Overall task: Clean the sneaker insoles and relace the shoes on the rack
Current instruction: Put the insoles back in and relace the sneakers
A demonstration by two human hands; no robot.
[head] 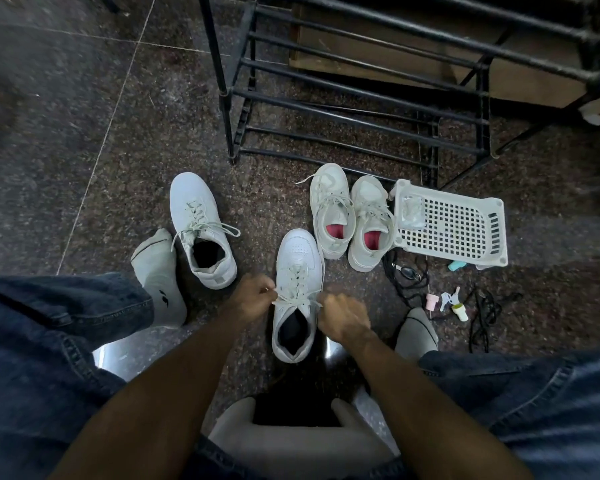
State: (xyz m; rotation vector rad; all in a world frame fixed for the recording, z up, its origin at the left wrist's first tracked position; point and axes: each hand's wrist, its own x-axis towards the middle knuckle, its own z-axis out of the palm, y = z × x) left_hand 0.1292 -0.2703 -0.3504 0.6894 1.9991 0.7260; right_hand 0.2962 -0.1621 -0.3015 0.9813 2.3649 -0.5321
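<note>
Your left hand (253, 292) pinches one end of the white lace (297, 296); your right hand (343, 315) pinches the other end, fingers curled. The lace runs across the top eyelets of the white high-top sneaker (297, 292), upright on the speckled floor (84, 168) between your socked feet. Its mate (201, 230) stands to the left. A second pair with pink insoles (352, 220) sits just beside a white perforated basket (465, 230), before the black shoe rack (361, 98).
</note>
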